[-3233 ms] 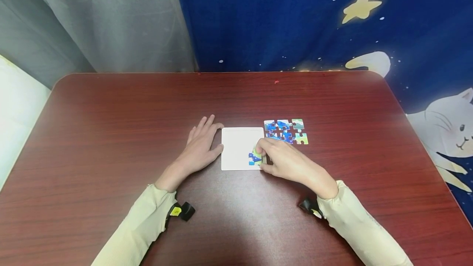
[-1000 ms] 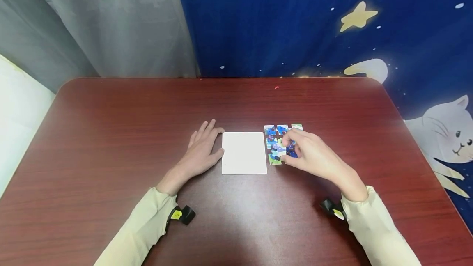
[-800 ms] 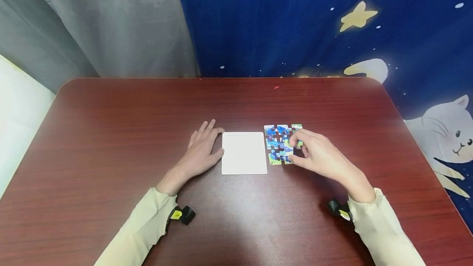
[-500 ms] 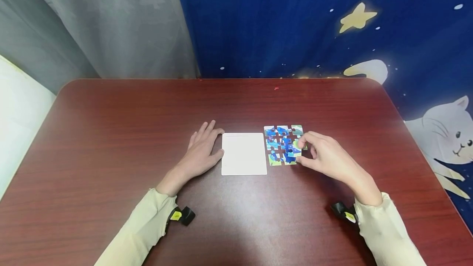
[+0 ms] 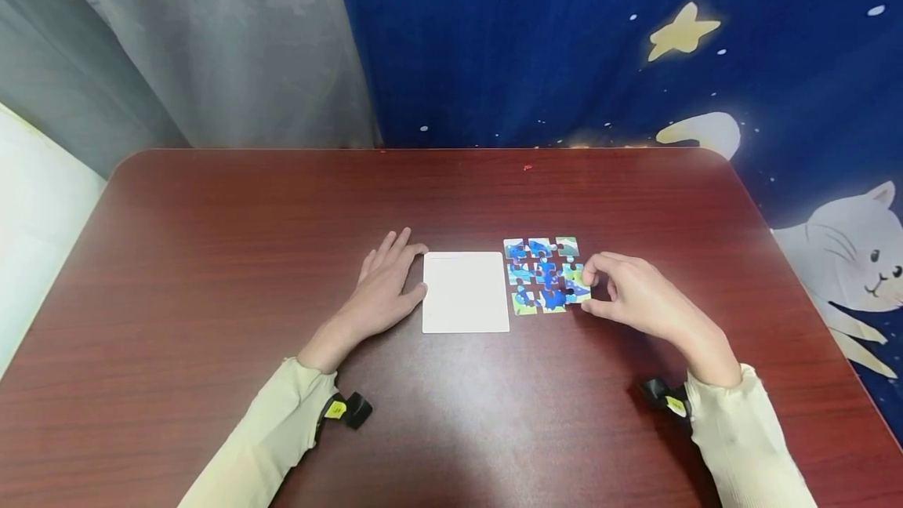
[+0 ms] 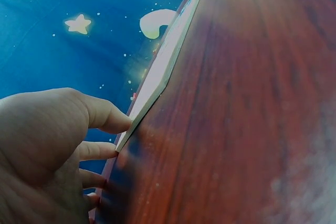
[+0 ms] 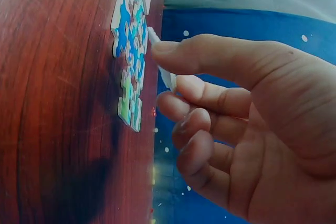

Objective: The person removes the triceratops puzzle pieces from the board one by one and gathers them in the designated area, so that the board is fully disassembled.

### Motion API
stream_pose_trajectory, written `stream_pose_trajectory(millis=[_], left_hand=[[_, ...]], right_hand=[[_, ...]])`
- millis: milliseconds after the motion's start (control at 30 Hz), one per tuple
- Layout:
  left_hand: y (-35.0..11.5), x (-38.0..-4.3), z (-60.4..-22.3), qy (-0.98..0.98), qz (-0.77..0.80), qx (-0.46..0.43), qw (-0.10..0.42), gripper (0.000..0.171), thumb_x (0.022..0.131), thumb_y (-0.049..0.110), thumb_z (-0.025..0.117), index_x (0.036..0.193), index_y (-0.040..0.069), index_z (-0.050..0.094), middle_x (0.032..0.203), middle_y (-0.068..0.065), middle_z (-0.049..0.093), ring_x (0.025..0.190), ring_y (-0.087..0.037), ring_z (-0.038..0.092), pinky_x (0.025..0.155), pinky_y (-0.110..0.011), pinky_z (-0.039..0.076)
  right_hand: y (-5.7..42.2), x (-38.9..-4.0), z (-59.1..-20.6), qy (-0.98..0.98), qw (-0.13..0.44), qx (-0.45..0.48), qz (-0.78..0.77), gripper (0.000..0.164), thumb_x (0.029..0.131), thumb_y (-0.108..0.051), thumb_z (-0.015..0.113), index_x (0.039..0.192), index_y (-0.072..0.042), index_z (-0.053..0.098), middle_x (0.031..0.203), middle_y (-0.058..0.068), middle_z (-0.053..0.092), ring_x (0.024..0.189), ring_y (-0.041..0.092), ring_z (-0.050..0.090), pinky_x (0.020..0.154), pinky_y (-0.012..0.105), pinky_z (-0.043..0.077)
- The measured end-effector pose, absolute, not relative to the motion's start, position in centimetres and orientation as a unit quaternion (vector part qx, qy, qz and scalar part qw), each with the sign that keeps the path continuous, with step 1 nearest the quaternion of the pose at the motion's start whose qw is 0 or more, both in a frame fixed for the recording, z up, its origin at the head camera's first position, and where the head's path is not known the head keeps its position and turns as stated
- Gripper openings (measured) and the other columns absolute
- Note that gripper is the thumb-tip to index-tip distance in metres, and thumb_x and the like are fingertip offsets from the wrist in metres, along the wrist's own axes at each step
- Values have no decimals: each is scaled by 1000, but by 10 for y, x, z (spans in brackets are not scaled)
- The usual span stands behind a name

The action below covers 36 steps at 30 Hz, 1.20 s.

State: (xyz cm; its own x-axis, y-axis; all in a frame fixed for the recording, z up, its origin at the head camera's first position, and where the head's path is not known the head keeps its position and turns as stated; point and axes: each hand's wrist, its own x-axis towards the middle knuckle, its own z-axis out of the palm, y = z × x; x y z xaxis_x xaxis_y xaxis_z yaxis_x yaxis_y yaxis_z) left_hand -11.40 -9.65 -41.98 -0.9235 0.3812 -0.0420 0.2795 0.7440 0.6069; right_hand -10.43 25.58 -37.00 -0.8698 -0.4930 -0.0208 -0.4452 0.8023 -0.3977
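My right hand [image 5: 635, 296] pinches a jigsaw puzzle piece [image 5: 576, 284] between thumb and fingers. In the right wrist view that piece [image 7: 164, 66] is seen nearly edge-on, raised off the table. Below and left of it lie several blue and green puzzle pieces [image 5: 546, 273], set out in rows with narrow gaps; the held piece covers part of the right-hand column. My left hand [image 5: 381, 281] lies with fingers spread at the left edge of a white square board [image 5: 466, 292]. Its thumb and index finger touch the board's edge in the left wrist view.
The reddish-brown wooden table [image 5: 247, 234] extends around the board and pieces. A tiny red scrap [image 5: 527, 168] lies near its far edge. Behind hang a grey curtain [image 5: 233, 38] and a blue curtain [image 5: 508, 38] with stars and a cat.
My right hand has lifted the piece from the white board and carried it right, over the laid-out pieces to their right-hand column. The left hand has stayed by the board.
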Motion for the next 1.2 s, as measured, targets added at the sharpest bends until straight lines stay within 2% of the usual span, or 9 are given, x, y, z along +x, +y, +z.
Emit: stream_pose_trajectory(millis=[733,1200], left_hand=[[-97,-114,-421,931,309,176,85,50,87,23,55,134,10,41,152,-17,14,140,-32,4,107,-56,3],[-96,-115,-422,930,312,177,83,48,88,22,55,132,10,42,152,-18,14,140,-32,5,107,-56,3]], right_hand=[[263,-108,-374,953,93,-232,-169,27,66,-13,81,80,-12,58,73,-5,54,64,12,47,60,30,40],[266,-109,-379,953,115,-225,-169,27,66,-12,81,81,-13,58,75,-5,55,62,10,45,60,30,40]])
